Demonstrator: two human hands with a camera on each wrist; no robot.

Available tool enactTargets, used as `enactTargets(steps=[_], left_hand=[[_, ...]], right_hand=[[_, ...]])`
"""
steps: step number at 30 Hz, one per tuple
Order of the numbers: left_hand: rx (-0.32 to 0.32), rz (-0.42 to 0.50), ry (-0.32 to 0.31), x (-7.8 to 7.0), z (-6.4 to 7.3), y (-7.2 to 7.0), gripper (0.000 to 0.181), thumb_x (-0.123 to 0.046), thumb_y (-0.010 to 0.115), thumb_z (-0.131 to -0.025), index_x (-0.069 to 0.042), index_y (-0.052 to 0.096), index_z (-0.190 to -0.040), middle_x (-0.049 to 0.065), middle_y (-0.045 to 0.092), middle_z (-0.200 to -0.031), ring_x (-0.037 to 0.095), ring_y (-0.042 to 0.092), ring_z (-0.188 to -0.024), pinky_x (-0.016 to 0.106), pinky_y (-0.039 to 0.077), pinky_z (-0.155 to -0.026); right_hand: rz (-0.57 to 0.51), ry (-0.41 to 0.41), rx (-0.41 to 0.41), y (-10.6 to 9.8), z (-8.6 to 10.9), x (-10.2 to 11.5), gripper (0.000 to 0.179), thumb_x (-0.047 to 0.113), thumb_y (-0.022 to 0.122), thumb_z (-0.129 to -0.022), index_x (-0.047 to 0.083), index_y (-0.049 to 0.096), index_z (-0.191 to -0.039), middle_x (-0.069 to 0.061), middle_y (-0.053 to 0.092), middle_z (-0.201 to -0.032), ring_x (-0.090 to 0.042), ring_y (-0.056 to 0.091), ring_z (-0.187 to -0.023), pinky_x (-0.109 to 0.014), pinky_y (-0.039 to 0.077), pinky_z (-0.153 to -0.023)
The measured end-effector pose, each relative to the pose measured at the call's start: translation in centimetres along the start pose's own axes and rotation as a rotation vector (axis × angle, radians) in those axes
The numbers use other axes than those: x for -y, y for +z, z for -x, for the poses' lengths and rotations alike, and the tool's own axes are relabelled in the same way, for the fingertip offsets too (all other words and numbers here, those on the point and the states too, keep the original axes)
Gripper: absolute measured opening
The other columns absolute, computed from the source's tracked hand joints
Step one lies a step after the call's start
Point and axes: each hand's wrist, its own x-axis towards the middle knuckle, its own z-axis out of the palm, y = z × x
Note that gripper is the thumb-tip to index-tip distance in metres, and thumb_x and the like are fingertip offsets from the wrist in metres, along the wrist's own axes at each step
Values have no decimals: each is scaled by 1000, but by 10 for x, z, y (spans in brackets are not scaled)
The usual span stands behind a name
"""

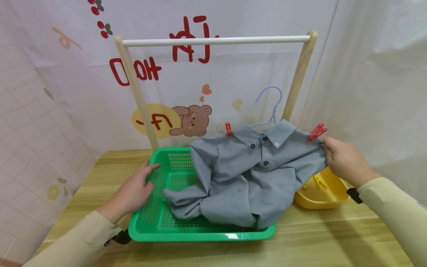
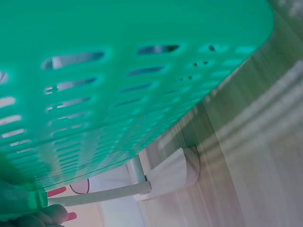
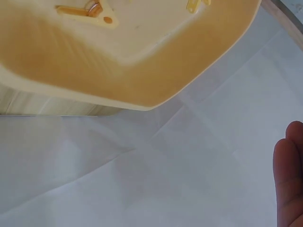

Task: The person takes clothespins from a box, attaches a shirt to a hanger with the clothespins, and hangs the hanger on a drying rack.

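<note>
A grey button-up shirt is on a light blue hanger, its lower part bunched in the green basket. One red clothespin sits on the shirt's left shoulder as seen here, another red clothespin on the right. Beside that second clothespin, my right hand pinches the shirt at the shoulder end. My left hand grips the basket's left rim, thumb and index finger toward the inside. Other fingertips show outside the basket in the left wrist view.
Behind the basket stands a drying rack with wooden posts and a white bar. A yellow bin holding several yellow clothespins sits at the right on the wooden table. A printed cloth hangs behind.
</note>
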Motion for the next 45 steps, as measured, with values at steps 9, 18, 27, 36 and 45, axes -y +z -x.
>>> enactTargets(steps=[9, 18, 27, 36, 45], left_hand=[[-14, 17, -10, 10, 13, -8, 61, 0, 42, -100, -6, 39, -161, 27, 8, -175, 60, 32, -150, 51, 54, -84], [-29, -17, -24, 33, 24, -24, 61, 2, 43, -100, -5, 39, -160, 28, 6, -175, 64, 31, -148, 55, 48, -89], [-9, -39, -39, 55, 31, -40, 61, 2, 41, -100, -3, 37, -161, 30, 5, -174, 63, 37, -144, 38, 44, -70], [1, -119, -38, 76, 36, -57, 59, 1, 45, -100, -3, 40, -159, 37, 15, -169, 59, 46, -137, 48, 49, -79], [41, -131, -19, 93, 40, -63, 58, -2, 47, -104, 1, 34, -160, 40, 13, -168, 66, 37, -141, 69, 48, -95]], right_hand=[[-6, 19, -29, -2, 3, -7, 6, -1, 55, -104, 4, 59, -101, -15, 61, -80, -26, 53, -65, -38, 41, -58], [0, 31, -25, -3, 3, -8, 7, 0, 54, -103, 4, 58, -99, -15, 62, -82, -26, 52, -65, -38, 41, -59], [4, 50, -34, -4, 4, -14, 11, 0, 53, -103, 5, 55, -94, -17, 62, -82, -29, 54, -65, -41, 43, -59], [15, 84, -1, -10, 7, -24, 11, 0, 49, -105, 3, 54, -95, -23, 63, -87, -38, 59, -68, -54, 48, -62], [57, 104, -17, -13, 10, -35, 14, 0, 49, -104, 3, 52, -91, -8, 53, -67, -30, 54, -60, -52, 45, -57]])
